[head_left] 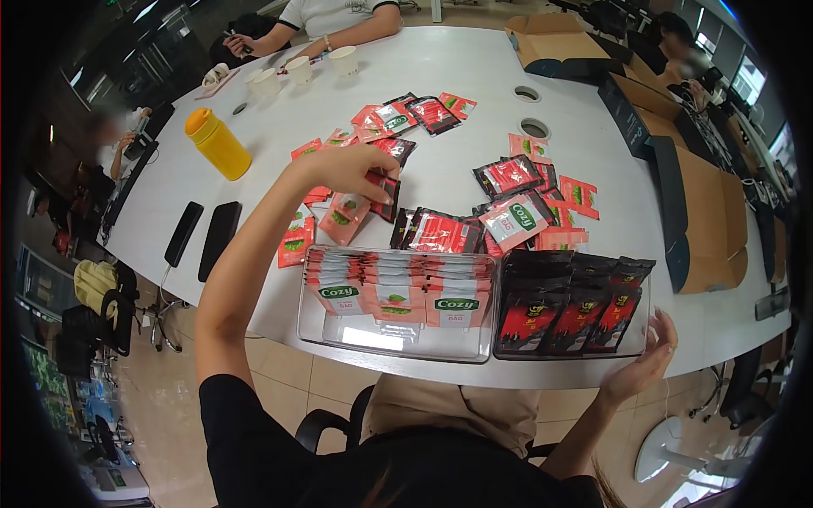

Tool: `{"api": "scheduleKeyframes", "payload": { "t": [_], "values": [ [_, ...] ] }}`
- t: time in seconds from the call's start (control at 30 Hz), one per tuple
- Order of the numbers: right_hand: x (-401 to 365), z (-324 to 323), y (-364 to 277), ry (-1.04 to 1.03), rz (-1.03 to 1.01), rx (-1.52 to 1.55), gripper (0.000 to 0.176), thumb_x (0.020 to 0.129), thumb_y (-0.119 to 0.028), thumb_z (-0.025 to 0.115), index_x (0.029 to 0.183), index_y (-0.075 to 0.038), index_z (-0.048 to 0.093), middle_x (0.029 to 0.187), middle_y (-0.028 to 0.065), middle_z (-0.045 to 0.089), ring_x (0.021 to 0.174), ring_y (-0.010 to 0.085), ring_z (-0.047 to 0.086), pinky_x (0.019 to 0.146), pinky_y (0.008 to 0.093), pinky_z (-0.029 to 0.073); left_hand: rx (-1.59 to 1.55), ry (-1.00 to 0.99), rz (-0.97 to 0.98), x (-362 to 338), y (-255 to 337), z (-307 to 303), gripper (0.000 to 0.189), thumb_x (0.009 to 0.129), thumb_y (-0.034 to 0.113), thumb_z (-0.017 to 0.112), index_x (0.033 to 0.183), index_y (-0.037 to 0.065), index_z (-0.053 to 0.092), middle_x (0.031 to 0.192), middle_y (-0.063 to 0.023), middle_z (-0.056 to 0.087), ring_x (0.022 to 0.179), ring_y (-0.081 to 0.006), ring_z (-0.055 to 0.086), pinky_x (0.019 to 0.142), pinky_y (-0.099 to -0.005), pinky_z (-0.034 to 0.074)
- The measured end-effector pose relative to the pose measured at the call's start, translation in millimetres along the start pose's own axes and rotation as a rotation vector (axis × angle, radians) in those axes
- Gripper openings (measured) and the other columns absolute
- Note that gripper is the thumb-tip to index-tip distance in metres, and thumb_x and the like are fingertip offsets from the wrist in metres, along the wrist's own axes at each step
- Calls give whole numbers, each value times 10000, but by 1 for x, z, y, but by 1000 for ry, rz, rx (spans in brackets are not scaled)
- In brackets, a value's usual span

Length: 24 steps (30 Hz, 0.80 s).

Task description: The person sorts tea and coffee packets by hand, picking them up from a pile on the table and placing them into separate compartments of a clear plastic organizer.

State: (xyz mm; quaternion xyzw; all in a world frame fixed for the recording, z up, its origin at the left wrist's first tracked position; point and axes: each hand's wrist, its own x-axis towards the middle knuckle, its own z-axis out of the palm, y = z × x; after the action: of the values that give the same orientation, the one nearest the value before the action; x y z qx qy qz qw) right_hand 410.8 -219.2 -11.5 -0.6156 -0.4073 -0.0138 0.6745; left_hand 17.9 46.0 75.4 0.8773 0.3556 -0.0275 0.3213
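Reaching over the loose sachets, my left hand has its fingers closed on a black-and-red sachet. Just beneath that hand lies a pink Cozy sachet. My right hand is cupped around the right side of a clear plastic bin, low at the table edge. Upright black coffee sachets stand in rows inside this bin. Directly left of it, a second clear bin holds rows of pink Cozy sachets.
Mixed piles of pink and black-red sachets spread behind the bins. A yellow bottle, two black phones and several paper cups are at left and back. Opened cardboard boxes line the right. Another person sits across the table.
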Motion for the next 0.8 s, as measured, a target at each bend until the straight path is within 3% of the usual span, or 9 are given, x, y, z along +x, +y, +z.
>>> {"api": "scheduleKeyframes", "payload": {
  "t": [0.13, 0.23, 0.27, 0.37, 0.4, 0.5, 0.53, 0.8],
  "values": [
    [1, 4, -3, 43, -3, 10, 436, 994, -283, 253, 1130, 18, 538, 1160, 123, 559, 982, 181, 529, 841, 298, 405, -181, 34, 58, 5, 8, -7, 161, 837, 97, 656, 975, 28, 608, 1008, -40, 600, 973, -123, 544, 922, -300, 421],
    [1, 4, -3, 42, -4, 7, 434, 995, -279, 252, 1123, 18, 541, 1158, 122, 558, 966, 176, 526, 825, 288, 409, -324, -49, 116, 14, 25, 1, 178, 845, 125, 660, 991, 38, 605, 1073, -59, 598, 1032, -135, 531, 920, -313, 425],
    [1, 4, -4, 38, -6, 10, 433, 995, -277, 252, 1121, 19, 542, 1157, 122, 558, 959, 174, 525, 820, 286, 410, -281, -90, 121, 18, 31, 6, 201, 838, 151, 679, 991, 51, 595, 1154, -65, 569, 1083, -150, 516, 922, -323, 429],
    [1, 4, -5, 28, 3, 16, 429, 996, -270, 255, 1114, 24, 544, 1155, 124, 555, 941, 169, 523, 808, 284, 416, -268, -261, 171, 33, 36, 27, 256, 793, 160, 728, 980, 63, 582, 1201, -53, 539, 1128, -162, 496, 916, -343, 433],
    [1, 4, -5, 25, 9, 16, 427, 997, -267, 256, 1112, 26, 544, 1154, 125, 554, 936, 168, 522, 804, 285, 418, -164, -240, 216, 34, 41, 30, 349, 715, 144, 783, 981, 68, 569, 1174, -43, 538, 1111, -181, 502, 906, -355, 437],
    [2, 4, -6, 5, 2, 30, 416, 997, -256, 266, 1108, 32, 545, 1147, 129, 555, 934, 168, 523, 797, 288, 422, 33, -205, 246, 38, 51, 31, 429, 642, 144, 819, 982, 75, 567, 1121, -40, 542, 1072, -203, 508, 871, -354, 444],
    [2, 4, -5, 8, 0, 37, 409, 995, -244, 273, 1105, 39, 546, 1140, 135, 557, 929, 171, 524, 785, 291, 428, 59, -158, 286, 40, 50, 34, 455, 612, 137, 825, 982, 83, 566, 1036, -37, 561, 1010, -211, 525, 821, -343, 441],
    [3, 3, -3, 17, -10, 21, 391, 983, -213, 286, 1083, 47, 561, 1128, 138, 563, 909, 170, 529, 755, 289, 436, -5, -94, 92, 29, 72, 34, 440, 593, 137, 825, 937, 48, 566, 827, -70, 611, 764, -217, 575, 687, -333, 446]
  ]
}}
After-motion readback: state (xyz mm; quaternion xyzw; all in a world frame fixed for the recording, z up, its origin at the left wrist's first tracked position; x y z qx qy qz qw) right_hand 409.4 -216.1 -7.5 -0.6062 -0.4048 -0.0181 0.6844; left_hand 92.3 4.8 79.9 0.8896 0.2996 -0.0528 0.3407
